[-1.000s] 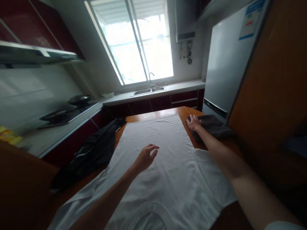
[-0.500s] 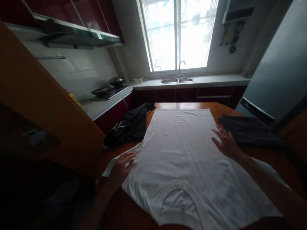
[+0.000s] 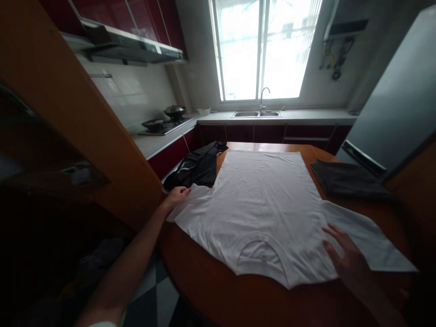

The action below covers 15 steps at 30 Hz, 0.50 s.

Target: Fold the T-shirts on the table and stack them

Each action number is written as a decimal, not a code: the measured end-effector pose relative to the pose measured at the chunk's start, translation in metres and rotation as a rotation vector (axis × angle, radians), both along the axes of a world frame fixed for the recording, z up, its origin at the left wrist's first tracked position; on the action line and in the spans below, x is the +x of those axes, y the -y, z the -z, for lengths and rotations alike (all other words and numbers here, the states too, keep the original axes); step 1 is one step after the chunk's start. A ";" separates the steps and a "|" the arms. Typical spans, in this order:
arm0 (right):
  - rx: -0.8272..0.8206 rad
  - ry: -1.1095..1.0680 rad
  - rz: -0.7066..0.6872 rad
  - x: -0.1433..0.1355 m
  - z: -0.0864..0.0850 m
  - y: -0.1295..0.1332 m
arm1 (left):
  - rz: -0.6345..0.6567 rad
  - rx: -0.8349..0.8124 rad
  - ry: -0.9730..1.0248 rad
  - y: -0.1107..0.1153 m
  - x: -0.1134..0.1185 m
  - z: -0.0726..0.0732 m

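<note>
A white T-shirt (image 3: 262,190) lies spread on the brown wooden table (image 3: 207,277), its neckline towards me and its hem at the far side. My left hand (image 3: 177,196) is closed on the edge of the left sleeve, which is lifted slightly and creased. Over the right shoulder of the shirt, close to the right sleeve, is my right hand (image 3: 345,252). Its fingers are apart and nothing is in them; whether the fingertips touch the cloth I cannot tell.
A black garment (image 3: 197,165) lies at the table's left edge, and a folded dark grey garment (image 3: 347,179) at its right. Beyond stand a counter with a sink (image 3: 245,114), a stove with a lidded pan (image 3: 175,111), and a fridge (image 3: 391,100) on the right.
My left hand has moved up and taken hold of the left sleeve's edge. My right hand has drawn back towards me, from the shirt's right side to its shoulder. The view has shifted left.
</note>
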State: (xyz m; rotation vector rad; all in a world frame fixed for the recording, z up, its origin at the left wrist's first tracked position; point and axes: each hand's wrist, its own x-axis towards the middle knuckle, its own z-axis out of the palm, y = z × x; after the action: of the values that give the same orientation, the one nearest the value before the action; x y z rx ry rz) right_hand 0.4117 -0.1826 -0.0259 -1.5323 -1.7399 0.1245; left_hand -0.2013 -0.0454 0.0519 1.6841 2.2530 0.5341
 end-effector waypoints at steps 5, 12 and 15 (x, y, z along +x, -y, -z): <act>0.035 0.050 -0.013 -0.013 0.005 0.026 | -0.113 0.190 -0.161 0.005 0.005 -0.005; 0.044 0.234 -0.177 -0.026 0.001 0.042 | 0.673 0.345 -0.103 0.073 0.106 0.015; 0.008 0.236 -0.150 -0.018 -0.001 0.018 | 0.766 0.298 -0.147 0.073 0.141 0.018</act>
State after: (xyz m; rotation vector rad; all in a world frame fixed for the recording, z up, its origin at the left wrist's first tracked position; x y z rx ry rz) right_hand 0.3942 -0.2009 -0.0244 -1.4561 -2.0390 0.0121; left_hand -0.0602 -0.1188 0.0337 2.5964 1.4533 0.5719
